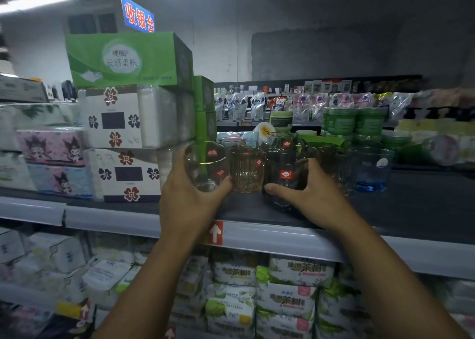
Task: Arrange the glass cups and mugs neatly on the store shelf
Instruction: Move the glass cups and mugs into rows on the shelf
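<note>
Two hands up at the shelf, one glass each. Left hand has its fingers curled round a clear tumbler, thumb across the front near the base, the other fingers wrapping its left side. It has smooth walls, with red stickers showing through. Right hand grips a smoky dark glass, thumb low on the front, fingers hooked round its right side, a red diamond label facing us.

Between the two thumbs stands a ribbed amber glass, upright, close against both held glasses. Beyond the fingertips more glasses crowd together, too blurred to count. Right of the right hand's fingers, a blue tumbler ends the cluster on the dark shelf board, and bare board runs on past it and toward the front.

Left of the left hand's fingers, flower-printed tissue packs sit just beside the clear tumbler, so it's tight there. Below both wrists runs the grey front rail, with a red arrow tag just right of the left wrist. Can't tell whether the held glasses rest on the board or hang above it.
</note>
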A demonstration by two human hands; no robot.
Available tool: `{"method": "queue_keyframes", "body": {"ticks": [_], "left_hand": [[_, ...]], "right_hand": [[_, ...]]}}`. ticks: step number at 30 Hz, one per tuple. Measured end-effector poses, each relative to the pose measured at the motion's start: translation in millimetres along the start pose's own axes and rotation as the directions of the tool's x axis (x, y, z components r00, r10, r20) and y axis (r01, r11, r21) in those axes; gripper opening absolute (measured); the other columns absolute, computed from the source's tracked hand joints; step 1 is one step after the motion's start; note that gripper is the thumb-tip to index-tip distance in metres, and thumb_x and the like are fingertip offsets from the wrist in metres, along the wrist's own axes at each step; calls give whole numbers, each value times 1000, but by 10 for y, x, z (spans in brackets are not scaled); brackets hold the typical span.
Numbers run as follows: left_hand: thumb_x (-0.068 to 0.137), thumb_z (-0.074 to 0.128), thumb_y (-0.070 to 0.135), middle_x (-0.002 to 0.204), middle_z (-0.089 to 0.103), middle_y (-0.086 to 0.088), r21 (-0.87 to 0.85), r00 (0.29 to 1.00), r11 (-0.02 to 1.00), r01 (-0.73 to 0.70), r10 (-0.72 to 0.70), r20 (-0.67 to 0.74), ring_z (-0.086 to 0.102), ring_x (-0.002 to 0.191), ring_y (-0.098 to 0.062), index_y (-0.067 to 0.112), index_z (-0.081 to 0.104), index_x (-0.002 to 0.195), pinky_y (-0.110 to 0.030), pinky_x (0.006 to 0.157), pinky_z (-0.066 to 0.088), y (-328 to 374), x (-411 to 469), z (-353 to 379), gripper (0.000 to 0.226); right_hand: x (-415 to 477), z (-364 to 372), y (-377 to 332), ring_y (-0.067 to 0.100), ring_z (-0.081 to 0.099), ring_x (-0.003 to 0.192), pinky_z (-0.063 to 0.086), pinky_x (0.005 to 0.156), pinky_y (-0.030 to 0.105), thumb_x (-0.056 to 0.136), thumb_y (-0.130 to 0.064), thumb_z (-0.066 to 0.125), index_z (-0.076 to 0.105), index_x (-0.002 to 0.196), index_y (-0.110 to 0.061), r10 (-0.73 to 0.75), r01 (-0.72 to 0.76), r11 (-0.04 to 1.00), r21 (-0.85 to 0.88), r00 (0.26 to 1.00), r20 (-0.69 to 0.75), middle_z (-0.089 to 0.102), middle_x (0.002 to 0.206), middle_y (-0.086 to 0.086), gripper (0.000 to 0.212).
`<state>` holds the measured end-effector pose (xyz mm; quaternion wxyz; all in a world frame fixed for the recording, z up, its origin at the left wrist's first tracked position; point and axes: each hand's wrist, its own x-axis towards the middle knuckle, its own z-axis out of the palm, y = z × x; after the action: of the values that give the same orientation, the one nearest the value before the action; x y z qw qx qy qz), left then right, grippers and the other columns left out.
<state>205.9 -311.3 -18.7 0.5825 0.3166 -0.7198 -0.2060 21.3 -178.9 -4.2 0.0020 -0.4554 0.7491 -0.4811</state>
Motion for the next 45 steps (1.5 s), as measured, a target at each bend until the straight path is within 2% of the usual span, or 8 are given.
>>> {"method": "queue_keyframes", "body": {"ticks": [6, 10, 13, 17, 26, 33, 38, 45], "left_hand": [[74, 87, 36, 112, 70, 18, -501, 995, 860, 98, -101, 22, 67, 105, 0, 39, 56, 129, -30, 93, 57, 251, -131, 8, 63], [66, 82, 42, 121, 73, -1, -724, 952, 618, 307, -185, 246, 71, 112, -26, 27, 56, 140, -56, 95, 56, 346, -297, 159, 80], [68, 80, 35, 117, 74, -9, -780, 909, 470, 414, -164, 383, 74, 100, -28, 26, 64, 130, -49, 74, 61, 495, -439, 274, 64], [78, 75, 28, 101, 77, -4, -795, 870, 360, 488, -123, 478, 74, 79, -16, 23, 67, 118, -30, 51, 57, 841, -591, 413, 41], [72, 75, 29, 99, 77, -9, -695, 734, 322, 643, -3, 679, 73, 78, -21, 23, 64, 122, -30, 50, 55, 1937, -1634, 958, 52], [73, 77, 28, 93, 74, -7, -655, 674, 266, 707, 22, 738, 70, 70, -19, 23, 67, 113, -30, 49, 54, 3054, -2609, 1551, 42], [76, 82, 25, 94, 76, -9, -619, 626, 244, 747, 57, 778, 71, 73, -21, 16, 65, 117, -33, 52, 55, 3807, -3139, 1963, 45], [72, 76, 30, 85, 74, -6, -574, 560, 184, 798, 125, 819, 69, 68, -18, 16, 67, 108, -29, 51, 54, 4699, -3674, 2688, 41]], "right_hand": [[-16, -45, 26, 0, 64, 88, 52, 74, 24, 64, -55, 90, 55, 107, -30, -1, 8, 996, 85, 997, -81, 69, 97, -15, 60], [-61, -145, -8, 0, 70, 90, 58, 83, 30, 66, -41, 93, 61, 110, -31, 16, 3, 965, 262, 997, -69, 74, 101, -14, 56], [-142, -332, -83, 2, 72, 91, 60, 86, 34, 69, -39, 91, 64, 110, -30, 45, 1, 934, 356, 992, -121, 76, 101, -13, 50], [-431, -788, -110, -1, 71, 90, 56, 75, 21, 75, -42, 86, 65, 113, -30, 70, 5, 902, 431, 985, -159, 75, 101, -15, 45], [-1494, -2092, 534, 11, 73, 92, 57, 75, 27, 81, -36, 81, 69, 111, -23, 223, -48, 871, 488, 925, -307, 77, 99, -7, 34], [-2428, -3247, 1199, 9, 73, 96, 53, 80, 27, 70, -46, 81, 64, 118, -24, 296, -68, 869, 490, 865, -405, 76, 103, -7, 55], [-2839, -3986, 1629, 15, 72, 105, 55, 95, 44, 84, -41, 80, 68, 117, -33, 361, -109, 857, 503, 824, -436, 76, 111, -7, 36], [-3136, -4954, 2067, 7, 73, 96, 57, 89, 34, 86, -33, 75, 68, 115, -28, 381, -131, 882, 452, 763, -522, 77, 104, -10, 30]]}}
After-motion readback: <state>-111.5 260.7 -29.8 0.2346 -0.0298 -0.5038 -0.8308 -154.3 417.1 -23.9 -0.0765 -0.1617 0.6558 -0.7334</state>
